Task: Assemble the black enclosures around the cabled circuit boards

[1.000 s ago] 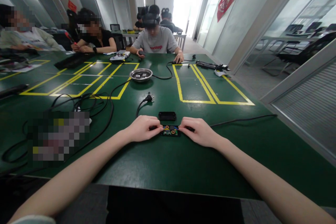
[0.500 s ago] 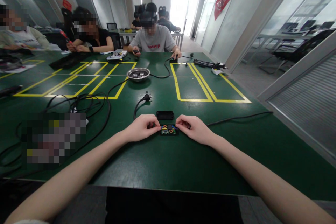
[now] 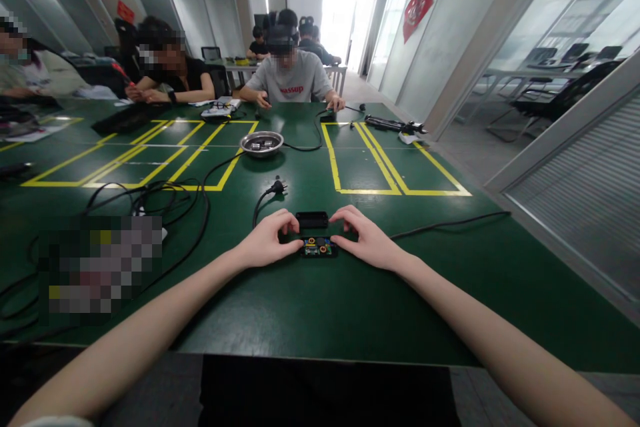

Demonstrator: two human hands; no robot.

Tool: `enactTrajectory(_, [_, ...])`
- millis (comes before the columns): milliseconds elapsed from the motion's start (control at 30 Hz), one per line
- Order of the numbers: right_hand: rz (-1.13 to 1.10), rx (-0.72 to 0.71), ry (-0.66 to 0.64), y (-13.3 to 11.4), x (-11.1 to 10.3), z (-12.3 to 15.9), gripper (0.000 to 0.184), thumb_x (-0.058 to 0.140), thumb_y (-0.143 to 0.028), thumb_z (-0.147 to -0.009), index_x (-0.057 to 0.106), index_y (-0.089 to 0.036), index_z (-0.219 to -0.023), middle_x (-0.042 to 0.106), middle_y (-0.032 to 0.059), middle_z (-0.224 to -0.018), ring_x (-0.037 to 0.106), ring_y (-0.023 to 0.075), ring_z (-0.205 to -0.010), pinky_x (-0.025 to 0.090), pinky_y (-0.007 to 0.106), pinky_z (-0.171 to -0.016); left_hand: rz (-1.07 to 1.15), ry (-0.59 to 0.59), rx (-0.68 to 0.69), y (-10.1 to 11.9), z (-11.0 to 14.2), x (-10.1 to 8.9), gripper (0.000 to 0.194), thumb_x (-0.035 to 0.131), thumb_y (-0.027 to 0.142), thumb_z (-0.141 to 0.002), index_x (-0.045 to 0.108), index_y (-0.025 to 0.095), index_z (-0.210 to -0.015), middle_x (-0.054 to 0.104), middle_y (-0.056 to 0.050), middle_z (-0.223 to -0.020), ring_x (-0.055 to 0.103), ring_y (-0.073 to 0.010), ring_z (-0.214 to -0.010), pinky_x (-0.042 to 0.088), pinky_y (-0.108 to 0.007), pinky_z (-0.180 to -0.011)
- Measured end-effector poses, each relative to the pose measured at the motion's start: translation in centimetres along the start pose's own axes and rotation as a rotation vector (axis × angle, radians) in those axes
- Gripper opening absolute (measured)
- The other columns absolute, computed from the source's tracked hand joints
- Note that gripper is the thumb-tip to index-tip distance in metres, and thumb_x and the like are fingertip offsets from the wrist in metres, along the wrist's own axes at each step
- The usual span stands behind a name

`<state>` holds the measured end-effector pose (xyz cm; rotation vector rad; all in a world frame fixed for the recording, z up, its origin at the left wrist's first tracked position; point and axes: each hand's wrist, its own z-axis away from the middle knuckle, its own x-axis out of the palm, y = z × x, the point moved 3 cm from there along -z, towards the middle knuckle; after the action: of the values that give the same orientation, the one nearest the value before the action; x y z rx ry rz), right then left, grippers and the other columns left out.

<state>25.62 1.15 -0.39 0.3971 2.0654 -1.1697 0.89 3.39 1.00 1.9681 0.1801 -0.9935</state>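
Observation:
A small black case half with a circuit board (image 3: 319,247) in it lies flat on the green table, copper coils showing on the board. At its left end is my left hand (image 3: 271,238), thumb stretched to the case's edge and fingers parted from it. My right hand (image 3: 365,239) mirrors this at the right end, its thumb by the edge and its fingers apart. Both hands are open. Just beyond the board, between my fingertips, rests an empty black case half (image 3: 312,220).
A black power plug (image 3: 277,187) on a cord lies past my left hand. Farther off stands a metal bowl (image 3: 261,144) with metal parts inside. Tangled cables (image 3: 165,197) and a blurred-out object (image 3: 103,263) occupy the left. Another person (image 3: 295,77) sits opposite, handling a black item.
My fingers have spread away from the thumbs at both ends of the circuit board, where they were pinched before. The board and the empty case half stay in place on the table.

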Motion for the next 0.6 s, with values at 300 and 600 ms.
enactTrajectory(300, [0.001,0.068,0.072,0.8,0.9,-0.5,0.020,0.068,-0.031,-0.090,0.066,-0.022,-0.108,0.071,0.0104,-0.116,0.063,0.0283,-0.108,0.052,0.050,-0.098,-0.090,0.102,-0.098,-1.1,-0.5,0.9,0.031,0.069,0.029,-0.087,0.071,0.018,-0.116,0.073,-0.009,-0.104,0.068,-0.0265,-0.101,0.055,-0.043,-0.095])
enactTrajectory(600, [-0.442,0.193,0.076,0.6,0.9,-0.4,0.031,0.069,-0.030,-0.084,0.062,-0.021,-0.113,0.070,0.0021,-0.092,0.063,0.0159,-0.076,0.051,0.031,-0.069,0.338,-0.002,-0.202,-0.7,-0.3,0.9,0.037,0.070,0.030,-0.086,0.066,0.016,-0.121,0.077,-0.004,-0.086,0.067,-0.0162,-0.071,0.051,-0.027,-0.068])
